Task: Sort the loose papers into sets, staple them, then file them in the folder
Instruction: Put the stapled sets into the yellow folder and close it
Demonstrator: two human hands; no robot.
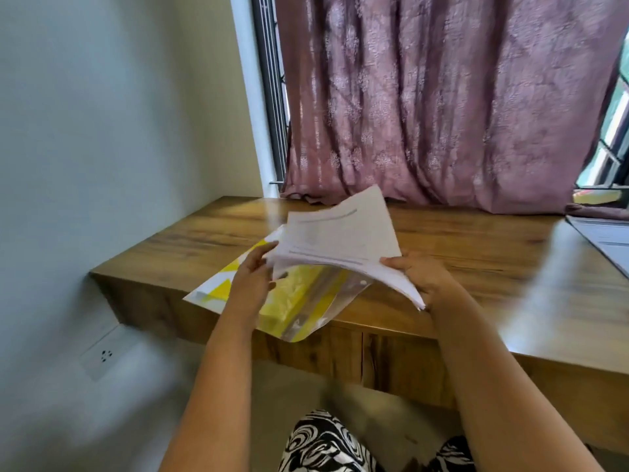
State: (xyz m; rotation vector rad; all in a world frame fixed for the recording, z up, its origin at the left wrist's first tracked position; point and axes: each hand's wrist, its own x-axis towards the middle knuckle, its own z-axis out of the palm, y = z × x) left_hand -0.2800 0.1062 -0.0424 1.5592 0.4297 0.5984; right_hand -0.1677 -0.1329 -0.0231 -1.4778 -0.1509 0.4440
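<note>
Right hand (420,279) gripping paper stack (343,243), left hand (253,279) pinching its edge

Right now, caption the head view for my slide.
Both hands hold papers above the folder on the desk.

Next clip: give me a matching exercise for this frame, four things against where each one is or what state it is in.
Things:
1. stack of papers
2. yellow folder
3. curtain
4. wall socket

Places or states:
A. hangs behind the desk
B. held above the desk by both hands
C. low on the wall at left
D. lies on the desk, overhanging its near edge

Pairs: 1-B, 2-D, 3-A, 4-C
</note>
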